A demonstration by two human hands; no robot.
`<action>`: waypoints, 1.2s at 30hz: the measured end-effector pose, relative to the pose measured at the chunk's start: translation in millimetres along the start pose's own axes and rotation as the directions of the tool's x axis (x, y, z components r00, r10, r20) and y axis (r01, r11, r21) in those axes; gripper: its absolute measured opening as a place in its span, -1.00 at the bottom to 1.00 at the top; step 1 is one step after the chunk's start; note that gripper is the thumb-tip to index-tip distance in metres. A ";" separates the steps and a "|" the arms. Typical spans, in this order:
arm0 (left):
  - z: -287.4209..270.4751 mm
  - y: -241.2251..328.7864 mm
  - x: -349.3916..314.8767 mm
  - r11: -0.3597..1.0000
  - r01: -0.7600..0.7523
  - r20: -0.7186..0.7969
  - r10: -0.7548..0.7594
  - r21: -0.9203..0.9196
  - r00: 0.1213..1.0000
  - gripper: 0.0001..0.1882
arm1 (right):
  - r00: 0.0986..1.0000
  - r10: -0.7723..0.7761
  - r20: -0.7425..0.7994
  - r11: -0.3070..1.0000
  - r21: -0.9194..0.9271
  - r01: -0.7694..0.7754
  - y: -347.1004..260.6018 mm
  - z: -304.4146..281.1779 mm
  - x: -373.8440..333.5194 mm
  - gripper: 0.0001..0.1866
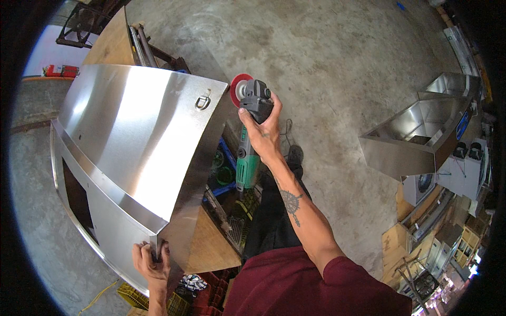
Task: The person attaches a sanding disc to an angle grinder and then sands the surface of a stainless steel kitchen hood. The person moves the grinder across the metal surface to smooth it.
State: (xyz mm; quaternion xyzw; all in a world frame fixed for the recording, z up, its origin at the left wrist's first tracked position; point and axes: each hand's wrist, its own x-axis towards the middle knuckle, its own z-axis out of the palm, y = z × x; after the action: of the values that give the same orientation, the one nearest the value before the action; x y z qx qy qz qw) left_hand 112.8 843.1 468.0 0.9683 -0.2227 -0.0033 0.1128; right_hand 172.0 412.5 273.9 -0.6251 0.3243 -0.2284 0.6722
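My right hand (264, 129) is wrapped round the black head end of a green and black angle grinder (246, 163). Its red disc (241, 89) is by the far right corner of a large brushed stainless steel hood (126, 126); whether it touches the metal I cannot tell. The grinder's green body hangs toward me below the hand. My left hand (152, 260) grips the hood's near corner flange, fingers bent round the folded edge. A small metal D-ring (202, 102) sits on the hood's top face near the disc. A dark rectangular opening (76, 195) shows in its front face.
Under the hood lie a wooden board (211, 247) and blue-framed items. Red crates (208, 295) and a yellow crate (132, 296) stand near my left side. Another steel hood (416, 131) stands at the right. My shoe (295, 155) is on the concrete floor (327, 79).
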 end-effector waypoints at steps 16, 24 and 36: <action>-1.1 8.0 4.7 1.000 -0.001 -0.014 0.001 -0.001 1.000 -0.59 | 1.000 -0.019 0.015 0.999 -0.026 0.019 -20.1 -1.7 0.7 0.00; 0.7 0.7 4.2 0.999 -0.028 -0.037 0.027 -0.021 0.999 -0.59 | 0.993 0.115 -0.028 0.992 -0.051 -0.117 11.0 -5.1 13.5 -0.02; 0.3 0.6 0.5 1.000 -0.006 -0.008 0.006 -0.017 1.000 -0.58 | 0.997 -0.071 0.006 0.997 0.013 0.071 -14.6 -1.6 3.5 -0.01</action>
State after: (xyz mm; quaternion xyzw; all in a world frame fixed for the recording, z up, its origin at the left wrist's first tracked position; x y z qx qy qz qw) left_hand 112.9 842.2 467.9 0.9667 -0.2250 -0.0011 0.1221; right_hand 174.7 407.2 287.8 -0.6327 0.2983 -0.2521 0.6688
